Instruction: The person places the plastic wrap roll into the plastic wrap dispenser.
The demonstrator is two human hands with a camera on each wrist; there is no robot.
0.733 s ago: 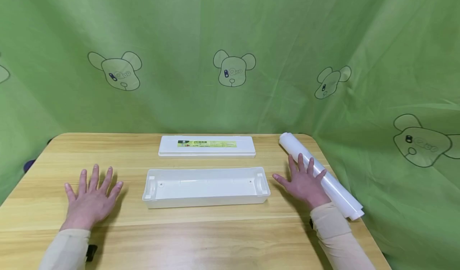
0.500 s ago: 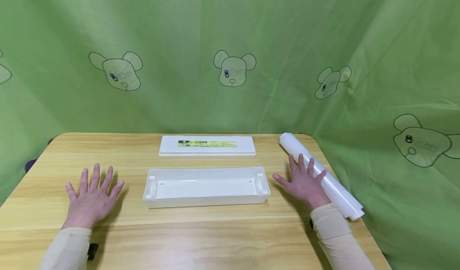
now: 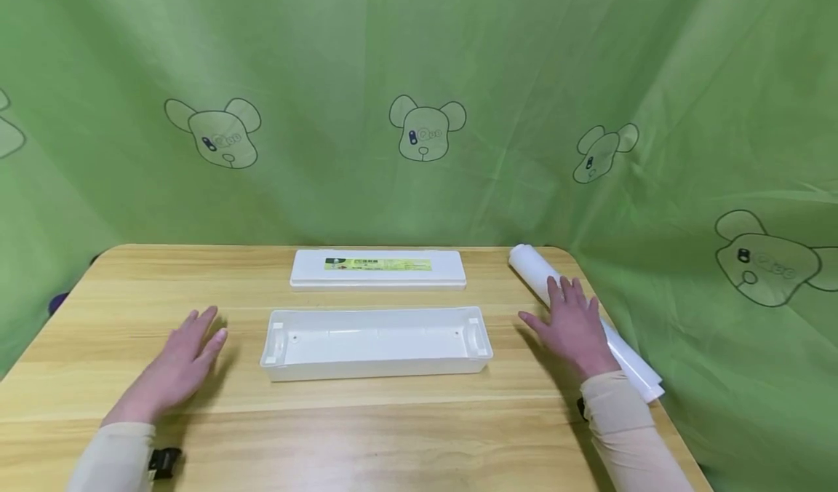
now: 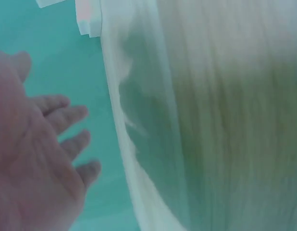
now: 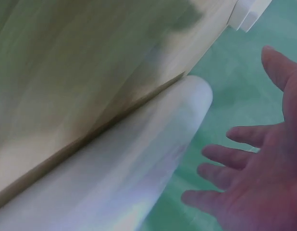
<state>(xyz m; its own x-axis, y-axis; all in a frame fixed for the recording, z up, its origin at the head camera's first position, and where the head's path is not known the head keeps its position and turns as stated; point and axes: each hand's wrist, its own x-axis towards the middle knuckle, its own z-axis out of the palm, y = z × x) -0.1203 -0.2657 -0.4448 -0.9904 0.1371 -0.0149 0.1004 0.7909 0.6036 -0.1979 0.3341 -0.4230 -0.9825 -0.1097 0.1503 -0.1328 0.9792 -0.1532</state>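
Note:
A long white plastic box stands with its top uncovered mid-table, and nothing lies inside it. Behind it lies its white lid with a green and yellow label. A roll of cling film lies slanted along the right side of the table. My right hand hovers over the roll with fingers loosely extended; the right wrist view shows it apart from the roll. To the left of the box, my left hand is raised above the table, turned thumb-side up, holding nothing.
The wooden table has rounded far corners. A green curtain with bear drawings hangs behind it and down both sides. The cling film roll lies close to the table's right edge.
My left hand has turned from palm-down with spread fingers to thumb-side up. The right hand has shifted slightly right over the roll, its fingers closer together. Box, lid and roll stay put.

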